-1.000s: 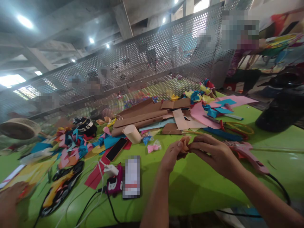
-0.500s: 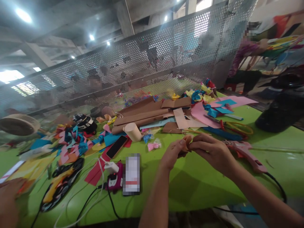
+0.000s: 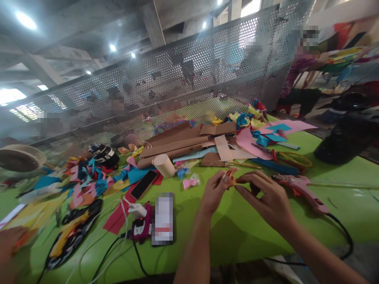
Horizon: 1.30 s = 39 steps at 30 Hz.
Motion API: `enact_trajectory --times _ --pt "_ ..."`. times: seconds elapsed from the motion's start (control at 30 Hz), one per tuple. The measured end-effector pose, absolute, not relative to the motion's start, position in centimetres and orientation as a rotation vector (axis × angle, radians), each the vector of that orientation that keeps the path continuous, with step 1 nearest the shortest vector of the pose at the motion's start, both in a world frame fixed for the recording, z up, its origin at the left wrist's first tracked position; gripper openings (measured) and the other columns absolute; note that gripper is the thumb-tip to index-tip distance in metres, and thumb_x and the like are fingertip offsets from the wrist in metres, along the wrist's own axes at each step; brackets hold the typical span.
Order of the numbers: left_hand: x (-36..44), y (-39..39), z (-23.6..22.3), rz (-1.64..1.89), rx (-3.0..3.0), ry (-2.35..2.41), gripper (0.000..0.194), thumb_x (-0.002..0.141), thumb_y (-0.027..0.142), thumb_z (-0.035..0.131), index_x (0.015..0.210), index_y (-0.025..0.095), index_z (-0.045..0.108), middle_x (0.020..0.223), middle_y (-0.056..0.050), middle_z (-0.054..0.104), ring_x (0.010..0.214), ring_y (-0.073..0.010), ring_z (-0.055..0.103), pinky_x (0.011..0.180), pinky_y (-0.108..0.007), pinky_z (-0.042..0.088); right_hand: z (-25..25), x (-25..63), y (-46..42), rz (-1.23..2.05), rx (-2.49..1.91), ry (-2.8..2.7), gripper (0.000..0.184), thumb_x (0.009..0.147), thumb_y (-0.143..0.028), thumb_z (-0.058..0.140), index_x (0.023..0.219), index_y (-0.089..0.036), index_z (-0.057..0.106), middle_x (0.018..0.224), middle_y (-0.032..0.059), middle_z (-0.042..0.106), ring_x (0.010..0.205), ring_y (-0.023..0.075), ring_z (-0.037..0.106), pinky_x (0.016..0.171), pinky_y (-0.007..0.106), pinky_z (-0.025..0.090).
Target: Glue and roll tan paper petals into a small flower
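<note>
Presently, the left hand (image 3: pixel 214 193) pinches a folded orange paper (image 3: pixel 231 179) above the green table (image 3: pixel 237 244), near its front edge. The right hand (image 3: pixel 271 193) has its fingertips at the paper's right side, thumb and fingers parted; whether they grip it cannot be told.

Containers: a black tray (image 3: pixel 89 221) at left holds a yellow tool (image 3: pixel 69 234). Clear wrap (image 3: pixel 196 178) lies about a pink piece (image 3: pixel 189 183). The interior of the beige cylinder (image 3: pixel 164 165) cannot be made out, nor that of the dark vessel (image 3: pixel 340 140) at right.

Against the frame half a second ago, the right thumb and fingers stand farther apart and more of the paper shows. The pink glue gun (image 3: pixel 308 191) lies unmoved on the table, right of the hands.
</note>
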State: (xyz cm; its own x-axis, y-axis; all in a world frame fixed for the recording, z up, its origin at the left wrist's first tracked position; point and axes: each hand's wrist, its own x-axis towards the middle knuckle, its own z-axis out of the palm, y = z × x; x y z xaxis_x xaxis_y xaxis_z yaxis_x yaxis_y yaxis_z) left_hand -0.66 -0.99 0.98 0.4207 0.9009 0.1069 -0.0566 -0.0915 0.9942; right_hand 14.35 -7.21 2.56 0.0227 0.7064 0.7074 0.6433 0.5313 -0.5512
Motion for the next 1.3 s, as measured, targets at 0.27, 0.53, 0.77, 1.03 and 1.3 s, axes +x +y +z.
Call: enact_trajectory --times 0.27,0.53,0.77,1.03,1.3 --pt "-0.6 -0.9 0.9 0.895 1.404 0.74 0.058 0.079 0.074 0.059 0.083 0.016 0.065 0.075 0.0 0.045 0.069 -0.0126 0.038 0.061 -0.027 0.029 2.6 14.0 -6.9 0.037 -1.109 -1.681 0.003 0.092 -0.02 0.064 0.091 -0.022 0.066 0.082 0.0017 0.067 0.056 0.0116 0.054 0.051 0.023 0.046" --pt "-0.4 -0.9 0.7 0.863 1.339 0.764 0.064 0.075 0.08 0.056 0.078 0.016 0.06 0.069 0.001 0.045 0.062 -0.0112 0.037 0.056 -0.026 0.025 2.7 14.6 -6.5 0.063 -1.1 -1.629 0.005 0.088 -0.018 0.067 0.089 -0.023 0.065 0.075 -0.0012 0.065 0.054 0.011 0.052 0.051 0.023 0.046" --pt "-0.4 -0.8 0.8 0.882 1.33 0.785 0.064 0.076 0.078 0.058 0.084 0.015 0.067 0.067 0.002 0.044 0.064 -0.0119 0.039 0.059 -0.026 0.028 3.2 15.4 -6.0 0.116 -1.052 -1.774 0.012 0.093 -0.023 0.062 0.089 -0.024 0.073 0.082 0.003 0.073 0.07 0.0164 0.069 0.062 0.026 0.056" --pt "-0.5 -0.5 0.3 0.805 1.364 0.786 0.063 0.077 0.079 0.056 0.079 0.017 0.063 0.067 0.002 0.044 0.067 -0.0124 0.04 0.062 -0.027 0.03 3.4 16.2 -5.6 0.133 -1.089 -1.946 0.017 0.095 -0.02 0.055 0.088 -0.023 0.071 0.088 0.0063 0.072 0.08 0.0197 0.071 0.069 0.029 0.056" --pt "-0.6 -0.8 0.3 0.768 1.233 0.855 0.071 0.069 0.085 0.057 0.08 0.015 0.063 0.069 0.0 0.05 0.065 -0.0118 0.044 0.063 -0.027 0.036 3.8 16.2 -5.5 -0.002 -1.043 -2.023 0.017 0.098 -0.02 0.051 0.091 -0.023 0.066 0.088 0.0055 0.071 0.08 0.0184 0.07 0.07 0.028 0.055"
